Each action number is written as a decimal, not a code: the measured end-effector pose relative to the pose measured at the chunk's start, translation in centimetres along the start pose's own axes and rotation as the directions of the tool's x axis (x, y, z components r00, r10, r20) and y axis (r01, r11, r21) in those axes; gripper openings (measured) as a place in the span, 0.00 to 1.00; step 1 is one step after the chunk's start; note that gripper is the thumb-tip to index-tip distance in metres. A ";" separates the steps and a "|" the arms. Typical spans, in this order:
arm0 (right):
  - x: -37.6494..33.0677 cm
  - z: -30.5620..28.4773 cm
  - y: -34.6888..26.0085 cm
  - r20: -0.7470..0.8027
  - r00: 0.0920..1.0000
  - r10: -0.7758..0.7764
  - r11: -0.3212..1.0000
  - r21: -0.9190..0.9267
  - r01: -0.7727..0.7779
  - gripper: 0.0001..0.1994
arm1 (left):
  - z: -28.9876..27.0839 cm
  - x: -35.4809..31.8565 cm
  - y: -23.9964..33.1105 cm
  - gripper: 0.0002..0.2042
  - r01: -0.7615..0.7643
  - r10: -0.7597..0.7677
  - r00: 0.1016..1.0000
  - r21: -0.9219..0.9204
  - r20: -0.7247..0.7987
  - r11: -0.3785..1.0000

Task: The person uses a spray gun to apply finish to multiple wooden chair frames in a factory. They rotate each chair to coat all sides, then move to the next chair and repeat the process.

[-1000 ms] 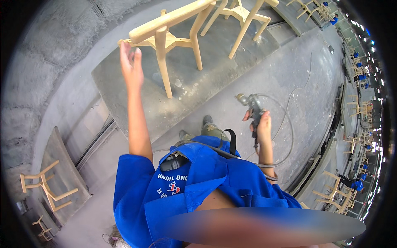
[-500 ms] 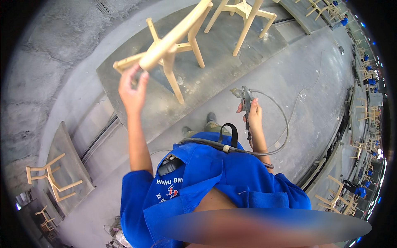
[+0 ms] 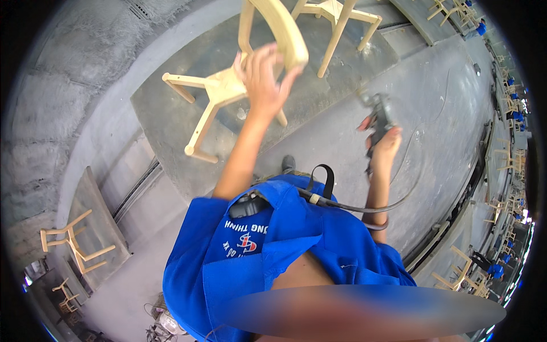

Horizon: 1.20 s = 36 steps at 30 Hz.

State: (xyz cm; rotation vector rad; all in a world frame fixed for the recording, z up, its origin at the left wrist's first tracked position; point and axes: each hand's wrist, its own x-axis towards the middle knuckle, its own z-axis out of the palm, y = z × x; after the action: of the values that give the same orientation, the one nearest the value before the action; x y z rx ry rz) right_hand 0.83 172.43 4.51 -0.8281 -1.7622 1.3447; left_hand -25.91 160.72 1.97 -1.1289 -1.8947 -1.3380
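A pale wooden chair frame (image 3: 223,86) with a curved top rail stands on the grey platform, its legs splayed. My left hand (image 3: 265,77) is at the near end of that rail, fingers on one side and thumb under the end, gripping it. Out to the right, my right hand (image 3: 387,142) is wrapped round the handle of a dark spray gun (image 3: 380,111), blurred by motion and held away from the chair. A thin hose (image 3: 370,208) loops from the gun's side back to my waist.
The grey platform (image 3: 165,125) carries a second wooden chair frame (image 3: 333,11) at the far side. Another chair frame (image 3: 71,242) rests on a slab at left. Along the right side run a dark floor channel (image 3: 450,219), more chairs and people in blue.
The chair has turned, swinging its rail end to the right, and my left hand has moved right with it. My right hand has carried the spray gun farther right.
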 end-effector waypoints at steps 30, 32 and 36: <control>18.2 8.7 15.1 0.121 0.843 0.524 0.733 0.440 -0.519 0.41 | -15.6 -38.3 -1.0 0.18 0.993 -0.726 0.116 -0.071 0.678 0.092; 18.2 9.1 18.5 0.082 0.813 0.577 0.724 0.411 -0.555 0.40 | -15.9 -38.6 -0.3 0.19 0.988 -0.764 0.150 -0.113 0.627 0.101; 17.6 9.2 25.0 -0.038 0.778 0.628 0.746 0.315 -0.587 0.39 | -16.8 -37.7 1.5 0.21 0.995 -0.827 0.080 -0.095 0.557 0.032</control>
State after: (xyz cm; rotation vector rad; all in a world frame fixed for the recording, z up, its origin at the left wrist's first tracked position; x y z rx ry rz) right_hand -14.70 188.77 -18.02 -1.3678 -1.1659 1.8532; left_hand -6.54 133.25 -22.03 0.0618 -2.8976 -2.5717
